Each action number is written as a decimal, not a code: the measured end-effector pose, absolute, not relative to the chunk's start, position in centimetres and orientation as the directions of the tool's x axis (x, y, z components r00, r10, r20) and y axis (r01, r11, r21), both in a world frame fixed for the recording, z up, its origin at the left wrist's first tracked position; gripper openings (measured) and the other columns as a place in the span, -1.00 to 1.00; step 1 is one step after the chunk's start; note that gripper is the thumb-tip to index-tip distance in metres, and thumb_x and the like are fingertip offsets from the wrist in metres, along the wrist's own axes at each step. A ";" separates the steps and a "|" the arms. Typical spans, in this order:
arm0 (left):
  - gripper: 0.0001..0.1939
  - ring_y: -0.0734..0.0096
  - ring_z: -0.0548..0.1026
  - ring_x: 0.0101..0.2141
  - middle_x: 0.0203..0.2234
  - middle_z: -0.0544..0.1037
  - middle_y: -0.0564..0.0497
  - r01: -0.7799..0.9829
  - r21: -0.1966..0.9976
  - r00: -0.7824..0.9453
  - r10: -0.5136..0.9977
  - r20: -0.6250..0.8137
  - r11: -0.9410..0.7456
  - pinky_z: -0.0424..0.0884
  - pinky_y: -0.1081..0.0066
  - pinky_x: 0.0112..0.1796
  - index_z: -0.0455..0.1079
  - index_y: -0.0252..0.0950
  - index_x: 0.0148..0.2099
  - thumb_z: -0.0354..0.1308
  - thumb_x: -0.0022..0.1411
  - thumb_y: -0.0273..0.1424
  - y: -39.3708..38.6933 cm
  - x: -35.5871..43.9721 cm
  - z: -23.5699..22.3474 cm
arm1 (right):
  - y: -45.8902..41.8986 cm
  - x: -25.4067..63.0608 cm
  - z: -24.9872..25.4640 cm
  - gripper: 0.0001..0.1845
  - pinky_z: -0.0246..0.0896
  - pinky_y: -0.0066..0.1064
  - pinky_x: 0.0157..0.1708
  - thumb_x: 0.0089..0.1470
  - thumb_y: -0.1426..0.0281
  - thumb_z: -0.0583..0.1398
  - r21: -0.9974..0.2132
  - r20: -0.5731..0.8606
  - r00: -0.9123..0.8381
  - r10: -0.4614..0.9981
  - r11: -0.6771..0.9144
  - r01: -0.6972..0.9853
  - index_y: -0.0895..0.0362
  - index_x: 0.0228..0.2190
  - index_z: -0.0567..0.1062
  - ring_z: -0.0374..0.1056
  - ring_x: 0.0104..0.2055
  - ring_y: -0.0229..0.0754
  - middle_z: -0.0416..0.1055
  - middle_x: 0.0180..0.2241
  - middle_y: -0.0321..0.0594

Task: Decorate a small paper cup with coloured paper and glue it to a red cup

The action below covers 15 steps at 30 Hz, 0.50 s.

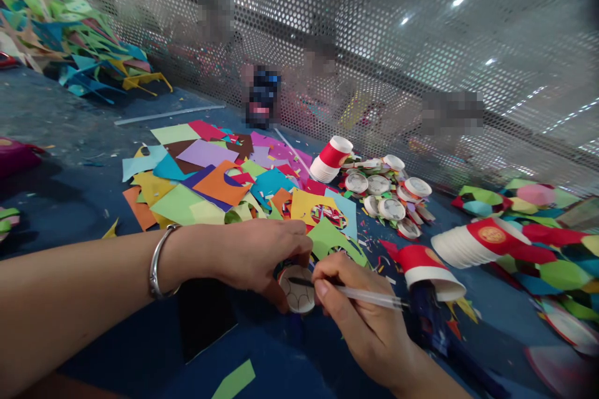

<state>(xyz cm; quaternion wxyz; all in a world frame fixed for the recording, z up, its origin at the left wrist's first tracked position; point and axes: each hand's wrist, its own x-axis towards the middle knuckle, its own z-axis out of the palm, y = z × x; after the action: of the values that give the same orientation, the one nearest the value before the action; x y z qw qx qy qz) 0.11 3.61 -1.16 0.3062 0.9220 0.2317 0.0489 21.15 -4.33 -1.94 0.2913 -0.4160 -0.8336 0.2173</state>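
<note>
My left hand [253,259], with a silver bangle on its wrist, is closed around the rim of a paper cup [298,299] turned bottom up. Dark curved lines are drawn on the cup's round white base. In my right hand [360,318] is a pen [369,296] with a clear barrel, its tip at the base of the cup. Cut sheets of coloured paper [219,184] lie heaped just beyond my hands. A black sheet [206,318] lies under my left wrist, and a green paper scrap [236,380] is nearer to me.
Several small round pieces with drawn white faces [390,209] lie in a pile beyond my right hand. Stacked red-and-white cups [482,240] and a tipped cup [430,271] are at the right. Perforated metal panels [374,31] rise behind. Folded paper [70,31] is heaped at the far left.
</note>
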 end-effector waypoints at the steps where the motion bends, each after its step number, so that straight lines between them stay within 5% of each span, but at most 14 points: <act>1: -0.51 0.28 0.40 -0.18 -0.16 0.41 0.01 0.398 0.588 0.888 0.458 -0.052 -0.705 0.27 0.37 -0.27 0.36 -0.26 -0.05 0.46 0.03 -0.27 3.6 0.1 -1.2 | -4.3 21.1 -1.9 -0.80 0.14 -0.37 -0.43 0.31 0.44 0.03 -0.605 0.303 -0.484 0.821 0.558 0.568 0.07 -0.35 0.39 0.29 -0.48 -0.27 0.32 -0.51 -0.36; 15: -0.44 0.25 0.43 -0.17 -0.14 0.42 0.01 0.428 0.583 0.875 0.479 -0.075 -0.690 0.27 0.38 -0.29 0.38 -0.24 0.03 0.46 0.02 -0.26 3.5 0.2 -0.7 | -3.7 21.5 -2.2 -0.82 0.11 -0.40 -0.49 0.32 0.44 0.04 -0.601 0.317 -0.437 0.842 0.535 0.594 0.07 -0.35 0.36 0.23 -0.54 -0.29 0.28 -0.54 -0.39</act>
<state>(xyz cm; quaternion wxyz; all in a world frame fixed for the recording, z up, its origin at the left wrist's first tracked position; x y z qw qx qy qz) 0.21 3.45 -0.72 0.3064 0.9184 0.2468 0.0414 21.45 -3.70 -2.21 0.3016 -0.4363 -0.8225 0.2054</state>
